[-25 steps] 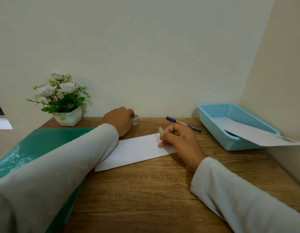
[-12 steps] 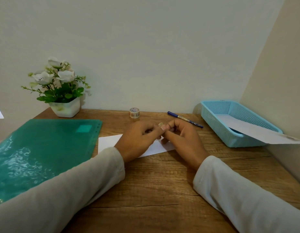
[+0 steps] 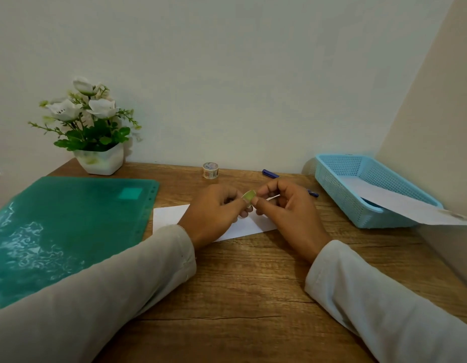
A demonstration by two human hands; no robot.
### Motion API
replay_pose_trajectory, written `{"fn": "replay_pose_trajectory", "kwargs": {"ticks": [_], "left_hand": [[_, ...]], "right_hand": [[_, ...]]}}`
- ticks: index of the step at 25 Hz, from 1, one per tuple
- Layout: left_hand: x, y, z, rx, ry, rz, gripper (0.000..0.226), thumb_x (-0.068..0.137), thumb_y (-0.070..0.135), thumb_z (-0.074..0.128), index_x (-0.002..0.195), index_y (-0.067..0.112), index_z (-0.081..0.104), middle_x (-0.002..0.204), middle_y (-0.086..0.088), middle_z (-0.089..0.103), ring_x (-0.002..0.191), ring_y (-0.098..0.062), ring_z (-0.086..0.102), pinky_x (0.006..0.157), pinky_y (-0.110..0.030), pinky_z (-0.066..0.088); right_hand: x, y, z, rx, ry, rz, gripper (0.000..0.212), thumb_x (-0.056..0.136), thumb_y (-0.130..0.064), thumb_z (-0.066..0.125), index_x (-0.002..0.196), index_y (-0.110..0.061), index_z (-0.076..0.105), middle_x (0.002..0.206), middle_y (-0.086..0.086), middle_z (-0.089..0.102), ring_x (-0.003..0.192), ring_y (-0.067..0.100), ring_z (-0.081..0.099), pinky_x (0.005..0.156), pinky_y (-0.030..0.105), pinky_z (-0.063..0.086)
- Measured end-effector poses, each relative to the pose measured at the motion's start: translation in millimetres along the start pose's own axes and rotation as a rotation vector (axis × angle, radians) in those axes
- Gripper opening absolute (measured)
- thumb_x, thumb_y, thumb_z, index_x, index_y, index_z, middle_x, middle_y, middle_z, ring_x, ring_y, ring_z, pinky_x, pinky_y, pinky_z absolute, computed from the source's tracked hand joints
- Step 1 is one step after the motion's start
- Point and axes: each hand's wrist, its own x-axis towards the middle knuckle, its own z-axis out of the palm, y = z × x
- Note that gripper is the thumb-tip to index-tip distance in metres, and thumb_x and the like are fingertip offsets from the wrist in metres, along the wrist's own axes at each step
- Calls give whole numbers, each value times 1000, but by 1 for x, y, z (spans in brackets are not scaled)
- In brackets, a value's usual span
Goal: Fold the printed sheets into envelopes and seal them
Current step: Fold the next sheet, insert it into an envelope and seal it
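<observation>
Both your hands had come together above the folded sheet since a second earlier, when your left hand (image 3: 214,213) was back by the tape roll (image 3: 210,170) and your right hand (image 3: 290,216) rested alone on the paper. Your two hands met fingertip to fingertip, pinching a small yellow-green piece of tape (image 3: 249,197) between them; the fingers of each were curled closed around it, and a thin pale strip stuck out from your right fingers, though I could not tell what it was. Beneath your hands, the white folded sheet (image 3: 172,216) lay flat on the wooden desk (image 3: 240,284), partly covered by your wrists. You had the tape roll standing near the wall, apart from both hands. Behind your right hand lay a blue pen (image 3: 270,174), mostly hidden. At the right stood a light blue basket (image 3: 339,179) with an envelope (image 3: 400,203) jutting over its near rim. To the left, a green folder (image 3: 70,226) lay on the desk, with a potted white flower (image 3: 93,127) behind it.
</observation>
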Motion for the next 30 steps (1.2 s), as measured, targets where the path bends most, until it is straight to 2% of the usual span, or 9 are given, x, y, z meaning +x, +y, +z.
{"fn": "replay_pose_trajectory", "kwargs": {"ticks": [6,9,11,13,15,17,20,26,30], "left_hand": [[-1,1,0,64,-38,-4,22,100,27,56,90,17,73,83,8,72,75,2,66,72,-25,51],[-3,1,1,114,3,-5,16,97,30,60,92,20,71,83,6,70,76,-7,64,70,-33,54],[-5,2,3,185,53,6,14,96,36,61,104,27,68,89,9,67,80,-11,60,68,-28,51],[-8,4,5,317,82,58,20,95,38,62,114,32,65,95,14,64,81,-8,57,70,-22,47],[-9,4,7,500,81,124,26,95,40,61,120,34,62,111,15,63,97,-6,54,87,-26,49],[-9,2,7,660,65,152,33,95,45,58,127,35,57,132,13,55,120,-10,47,107,-35,42],[-8,2,5,758,-52,118,42,98,46,49,139,33,48,148,10,45,135,-13,39,116,-39,33],[-8,9,-3,807,-124,115,37,99,40,47,135,32,49,141,9,51,125,-12,45,107,-31,37],[-7,12,0,873,-129,104,38,99,51,45,131,31,50,134,8,54,117,-11,47,99,-29,39]], "right_hand": [[4,5,-2,31,-17,-6,16,88,-4,74,100,-12,69,85,9,73,77,26,73,73,34,62],[7,5,-8,54,-7,6,14,88,2,72,98,-7,68,87,13,71,77,30,72,66,25,57],[12,9,-17,42,70,51,12,88,3,70,95,-7,67,87,15,69,78,32,72,62,24,55],[18,17,-28,-1,139,132,11,89,1,69,94,-10,68,89,19,69,76,28,72,62,28,56],[21,22,-33,-23,155,204,11,90,-1,67,94,-10,68,91,21,70,73,21,70,64,33,58],[23,24,-32,-56,147,214,12,90,-1,66,94,-12,68,89,19,71,72,21,72,65,34,58],[27,25,-31,-85,158,212,14,88,0,64,92,-13,68,85,19,71,71,25,73,61,34,57],[30,24,-35,-126,141,244,14,87,0,64,90,-12,68,80,16,70,67,22,67,55,32,56],[31,29,-34,-167,137,212,15,85,-2,66,85,-16,70,78,15,71,69,23,69,60,35,58]]}}
